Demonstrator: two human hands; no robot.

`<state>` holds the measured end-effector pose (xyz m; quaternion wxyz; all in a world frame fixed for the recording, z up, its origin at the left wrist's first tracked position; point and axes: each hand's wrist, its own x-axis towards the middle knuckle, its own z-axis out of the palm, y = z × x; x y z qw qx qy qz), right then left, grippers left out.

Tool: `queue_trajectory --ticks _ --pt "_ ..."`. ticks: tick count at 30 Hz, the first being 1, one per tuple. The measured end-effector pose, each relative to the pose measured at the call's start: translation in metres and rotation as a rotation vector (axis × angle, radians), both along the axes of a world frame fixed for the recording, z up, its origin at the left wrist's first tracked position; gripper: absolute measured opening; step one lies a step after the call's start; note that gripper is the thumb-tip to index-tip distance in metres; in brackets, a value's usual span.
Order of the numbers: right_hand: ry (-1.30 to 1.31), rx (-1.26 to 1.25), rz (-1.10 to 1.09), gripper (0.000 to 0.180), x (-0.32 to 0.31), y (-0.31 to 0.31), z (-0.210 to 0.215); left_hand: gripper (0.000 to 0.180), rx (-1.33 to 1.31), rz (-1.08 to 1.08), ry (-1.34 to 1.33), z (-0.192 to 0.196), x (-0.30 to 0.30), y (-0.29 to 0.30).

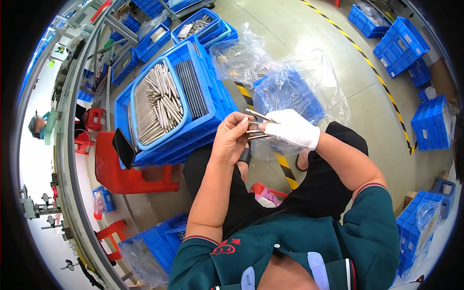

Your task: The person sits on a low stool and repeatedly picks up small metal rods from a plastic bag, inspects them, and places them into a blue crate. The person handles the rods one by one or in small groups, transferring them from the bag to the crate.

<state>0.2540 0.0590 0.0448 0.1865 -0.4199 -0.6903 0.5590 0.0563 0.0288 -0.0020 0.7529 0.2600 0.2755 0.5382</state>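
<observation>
My right hand (294, 129), in a white glove, is closed around several thin metal rods (260, 115) whose ends stick out toward the left. Bare-skinned, my left hand (230, 137) has its thumb and fingers pinched on the end of one of these rods, just beside the glove. To the left, a light-blue-rimmed tray (182, 99) lies on a blue crate and holds a heap of similar silvery rods (162, 99). Darker rods (191, 89) stand in a row beside that tray, inside the same crate.
A blue crate lined with clear plastic (290, 92) stands on the floor beyond my hands. Stacked crates with metal parts (200, 24) are at the far left. A red stool (125, 169) stands left, with a dark flat object (123, 149) at the crate's corner. More blue crates (400, 46) line the right.
</observation>
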Motion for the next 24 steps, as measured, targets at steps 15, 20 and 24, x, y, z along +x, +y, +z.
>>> queue_trajectory --ticks 15,20,24 --pt "-0.060 0.007 0.063 0.034 0.006 0.007 -0.003 0.018 0.141 0.180 0.610 0.020 -0.011 -0.005" --pt "-0.109 0.007 0.102 0.032 0.005 0.004 -0.005 0.017 0.128 0.179 0.495 0.021 -0.014 -0.003" --pt "-0.179 0.039 0.154 0.033 0.000 0.003 -0.003 0.016 0.133 0.137 0.496 0.020 -0.014 -0.005"
